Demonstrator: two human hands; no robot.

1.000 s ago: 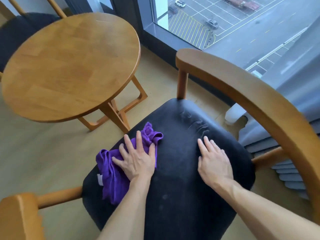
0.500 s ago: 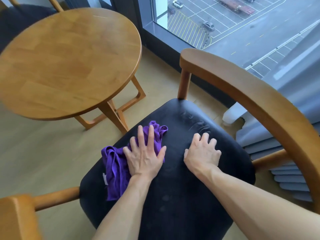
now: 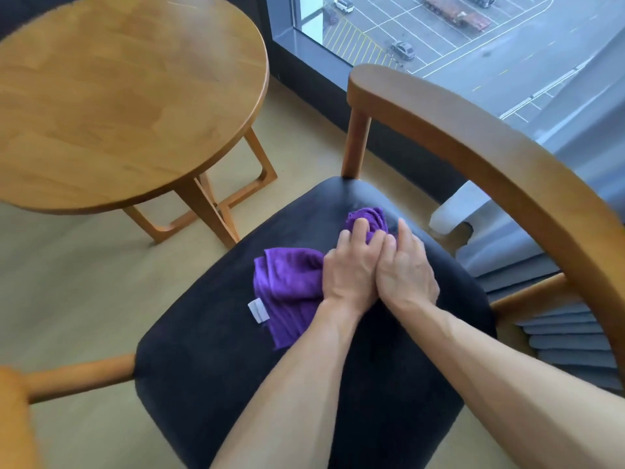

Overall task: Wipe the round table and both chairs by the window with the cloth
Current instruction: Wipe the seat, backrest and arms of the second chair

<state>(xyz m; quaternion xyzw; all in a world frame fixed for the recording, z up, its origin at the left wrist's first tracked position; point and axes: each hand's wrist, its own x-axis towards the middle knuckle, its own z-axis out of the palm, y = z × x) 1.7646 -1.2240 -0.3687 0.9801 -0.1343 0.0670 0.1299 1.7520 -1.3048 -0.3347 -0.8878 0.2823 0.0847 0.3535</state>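
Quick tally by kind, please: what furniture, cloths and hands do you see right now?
Round table: 1
Chair: 1 in full view; a second cannot be confirmed
Purple cloth: 1
Hands: 2, left hand and right hand, both at the cloth
Total: 5

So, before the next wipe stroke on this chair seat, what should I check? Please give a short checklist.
1. Purple cloth lies on the black seat: ok.
2. Left hand holds the cloth: ok.
3. Right hand also on the cloth: cannot tell; it touches the left hand.
4. Cloth spread flat: not ok, bunched.
5. Wooden backrest wiped: cannot tell.
6. Round table wiped: cannot tell.
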